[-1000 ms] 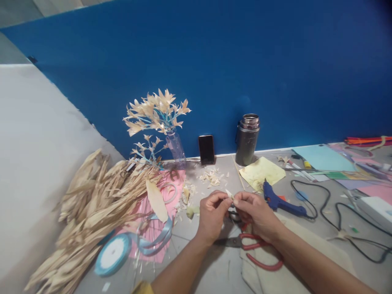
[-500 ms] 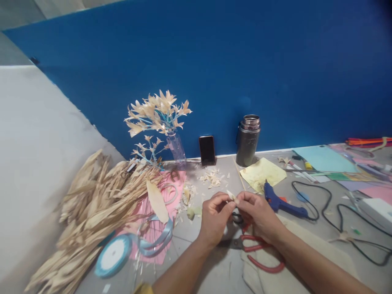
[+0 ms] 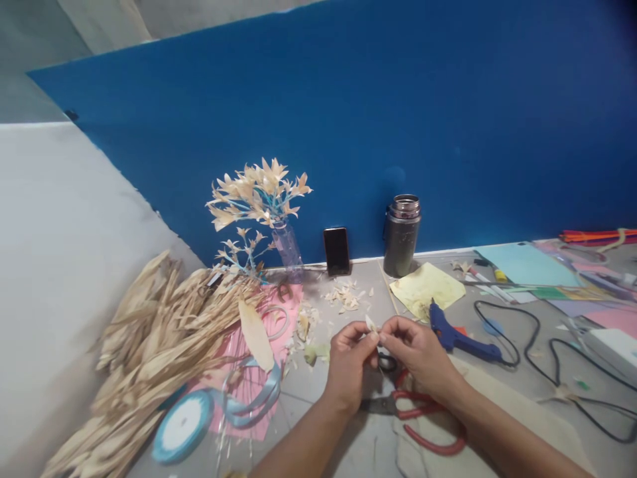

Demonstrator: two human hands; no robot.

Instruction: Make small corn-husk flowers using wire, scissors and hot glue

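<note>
My left hand (image 3: 348, 364) and my right hand (image 3: 421, 352) meet fingertip to fingertip over the grey table, both pinching one small pale husk petal (image 3: 371, 324) that sticks up between them. Red-handled scissors (image 3: 423, 415) lie on the table right under my right wrist. A blue glue gun (image 3: 460, 335) rests just to the right of my right hand. A heap of dried husk strips (image 3: 149, 345) lies at the left.
A vase of husk flowers on blue stems (image 3: 261, 199), a phone (image 3: 337, 250) and a metal flask (image 3: 402, 234) stand against the blue wall. Blue ribbon spool (image 3: 182, 425) on pink paper, husk scraps (image 3: 344, 295), yellow paper (image 3: 426, 287), black cable (image 3: 542, 358), coloured sheets at the right.
Both hands stay together on the petal and sit slightly lower in the picture. The view has tilted up a little, so everything on the table shows lower.
</note>
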